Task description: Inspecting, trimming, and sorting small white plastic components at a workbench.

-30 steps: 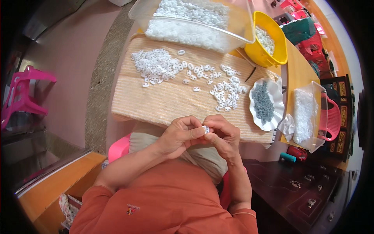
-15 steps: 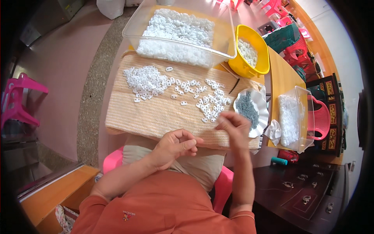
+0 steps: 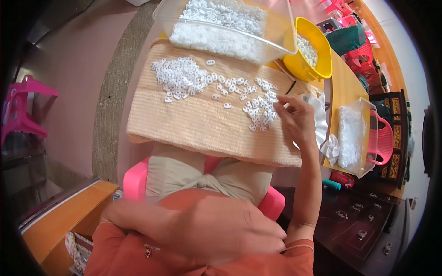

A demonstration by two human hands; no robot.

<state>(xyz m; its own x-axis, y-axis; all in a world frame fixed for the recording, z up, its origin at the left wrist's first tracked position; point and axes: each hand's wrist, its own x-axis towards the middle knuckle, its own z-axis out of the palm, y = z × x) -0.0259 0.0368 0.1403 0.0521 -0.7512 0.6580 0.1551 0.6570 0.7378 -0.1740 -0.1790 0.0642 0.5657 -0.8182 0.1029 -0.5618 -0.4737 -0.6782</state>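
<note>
My left hand (image 3: 225, 230) is raised close in front of my chest, large and smeared by motion; its fingers are hard to make out. Over the right side of the towel, my right hand (image 3: 298, 118) has thumb and fingertips drawn together. They are at the edge of a loose group of small white two-holed pieces (image 3: 262, 110), and what they pinch, if anything, does not show. Behind that hand a white wavy-rimmed dish (image 3: 320, 120) is mostly covered, its grey contents nearly hidden. A denser heap of the same white pieces (image 3: 179, 77) lies on the left, with scattered ones between.
A beige striped towel (image 3: 193, 126) covers the work surface. Beyond it stand a clear bin (image 3: 271, 51) of white pieces and a yellow bucket (image 3: 325, 60). Crumpled white paper (image 3: 330, 149) and another clear box (image 3: 367, 138) are at right. A pink stool (image 3: 27, 108) stands at far left.
My left hand has left the towel's near edge and come back toward my chest. The right hand has gone up and right, beside the loose white pieces. The whole view has shifted slightly.
</note>
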